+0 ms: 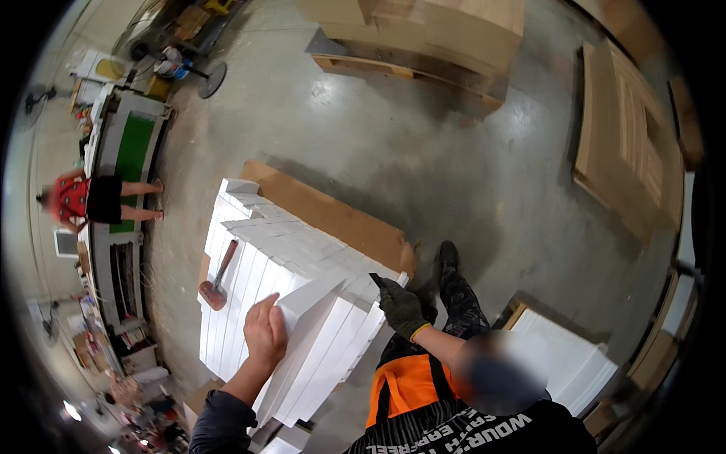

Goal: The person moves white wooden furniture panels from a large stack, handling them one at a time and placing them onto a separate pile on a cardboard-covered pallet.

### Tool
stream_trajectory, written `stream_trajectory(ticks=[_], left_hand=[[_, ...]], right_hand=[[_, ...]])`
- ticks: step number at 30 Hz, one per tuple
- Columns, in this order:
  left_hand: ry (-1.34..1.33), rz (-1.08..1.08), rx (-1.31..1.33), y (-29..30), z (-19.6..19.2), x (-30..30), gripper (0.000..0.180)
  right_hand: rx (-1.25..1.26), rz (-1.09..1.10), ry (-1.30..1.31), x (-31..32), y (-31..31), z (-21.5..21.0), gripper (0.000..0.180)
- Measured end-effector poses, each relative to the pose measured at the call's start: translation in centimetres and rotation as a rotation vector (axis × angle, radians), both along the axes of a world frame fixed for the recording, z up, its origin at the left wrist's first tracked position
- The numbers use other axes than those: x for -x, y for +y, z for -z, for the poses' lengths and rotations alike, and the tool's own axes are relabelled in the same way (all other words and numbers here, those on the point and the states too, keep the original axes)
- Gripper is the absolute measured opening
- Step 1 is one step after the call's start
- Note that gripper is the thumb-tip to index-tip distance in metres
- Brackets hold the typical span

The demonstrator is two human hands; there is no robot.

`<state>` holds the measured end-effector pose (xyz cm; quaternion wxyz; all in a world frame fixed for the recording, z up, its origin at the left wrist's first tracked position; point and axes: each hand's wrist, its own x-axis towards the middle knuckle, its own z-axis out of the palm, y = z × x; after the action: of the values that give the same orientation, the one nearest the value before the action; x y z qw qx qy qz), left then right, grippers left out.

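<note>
A stack of long white panels [249, 261] lies at an angle before me. My left hand [266, 329], bare, has its fingers bent against the edge of one white panel [310, 303], which stands tilted above the others. My right hand [402, 306] wears a dark glove with a yellow cuff. It is closed round a small black tool [376, 280] at the stack's right end; most of the tool is hidden in the glove. A mallet [213, 295] with a reddish head and brown handle lies on the panels, left of my left hand.
Brown cardboard [333, 216] lies under the stack's far side. My shoe [448, 257] stands right of it. White sheets [560, 363] are piled at the lower right. Board stacks [423, 38] on a pallet stand ahead. At the far left, a person [98, 197] stands by a long bench [102, 159].
</note>
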<state>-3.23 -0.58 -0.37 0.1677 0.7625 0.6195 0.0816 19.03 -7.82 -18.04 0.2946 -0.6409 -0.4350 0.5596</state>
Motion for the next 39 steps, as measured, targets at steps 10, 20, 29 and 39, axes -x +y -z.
stream_trajectory(ticks=[10,20,29,39], left_hand=[[0.064,-0.077,0.185,-1.3,0.1,1.6,0.040],[0.095,0.031,0.180,-0.5,-0.4,-0.3,0.042],[0.079,-0.009,0.200,0.2,-0.5,-2.0,0.053],[-0.030,-0.128,0.135,-0.7,0.5,-1.5,0.051]], right_hand=[[-0.275,-0.038,0.043,5.1,1.5,6.1,0.036],[-0.370,-0.038,0.050,6.0,1.9,7.9,0.043],[-0.333,-0.091,0.043,6.1,1.8,8.0,0.043],[-0.430,-0.101,-0.062,7.5,0.9,6.6,0.036]])
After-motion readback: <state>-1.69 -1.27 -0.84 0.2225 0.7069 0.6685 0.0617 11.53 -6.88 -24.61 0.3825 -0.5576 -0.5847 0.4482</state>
